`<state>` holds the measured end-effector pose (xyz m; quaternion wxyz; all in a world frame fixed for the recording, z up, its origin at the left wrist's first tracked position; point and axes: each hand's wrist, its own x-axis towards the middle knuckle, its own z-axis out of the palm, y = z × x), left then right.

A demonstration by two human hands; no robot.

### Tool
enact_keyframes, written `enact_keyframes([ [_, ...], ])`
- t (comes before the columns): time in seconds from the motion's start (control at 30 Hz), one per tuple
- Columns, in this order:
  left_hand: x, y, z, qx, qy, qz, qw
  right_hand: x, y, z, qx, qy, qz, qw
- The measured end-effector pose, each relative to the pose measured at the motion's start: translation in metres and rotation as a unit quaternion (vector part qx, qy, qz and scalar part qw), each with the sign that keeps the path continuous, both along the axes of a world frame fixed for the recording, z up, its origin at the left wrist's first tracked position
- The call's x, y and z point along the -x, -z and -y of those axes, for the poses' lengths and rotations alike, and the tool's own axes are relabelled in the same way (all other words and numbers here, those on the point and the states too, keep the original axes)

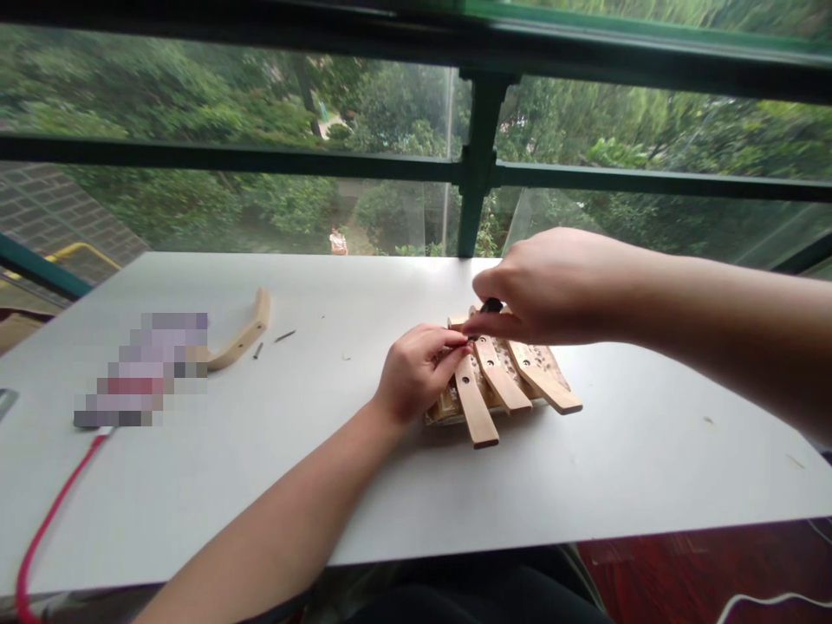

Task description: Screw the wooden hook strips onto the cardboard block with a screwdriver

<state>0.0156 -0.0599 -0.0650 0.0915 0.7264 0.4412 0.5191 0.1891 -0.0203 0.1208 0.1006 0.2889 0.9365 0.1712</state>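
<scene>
My right hand (529,282) is closed around a black-handled screwdriver (492,306), reaching in from the right above the wooden pieces. Much of the tool is hidden by the fingers. Fingertips of my left hand (416,368) pinch together close to the thumb of my right hand; what they hold is hidden. Below them lies a bent wooden piece (477,416) with a dark screw hole or screw head. Two similar pieces, a middle one (503,381) and a right one (552,390), rest beside it. All sit across a patterned, brownish block (445,407) on the table.
Another bent wooden piece (250,338) lies at the left, its lower end by a pixelated object (146,364) with a red cord (55,511). Two small dark metal pins or screws (284,335) lie nearby. The white table (260,451) meets a green-framed window (477,165).
</scene>
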Motion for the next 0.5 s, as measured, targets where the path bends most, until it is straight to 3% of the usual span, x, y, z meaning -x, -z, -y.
enact_keyframes([
  [0.13, 0.0, -0.003, 0.0, 0.01, 0.012, -0.024, 1.0, 0.0, -0.008, 0.005, 0.048, -0.042, 0.029, 0.998],
  [0.27, 0.001, -0.002, -0.001, 0.0, 0.022, -0.045, 0.999, 0.011, -0.014, 0.012, 0.022, 0.013, 0.09, 0.996],
  [0.5, -0.002, 0.0, 0.0, -0.015, -0.01, -0.018, 1.0, 0.016, -0.005, 0.009, -0.015, 0.048, 0.062, 0.997],
])
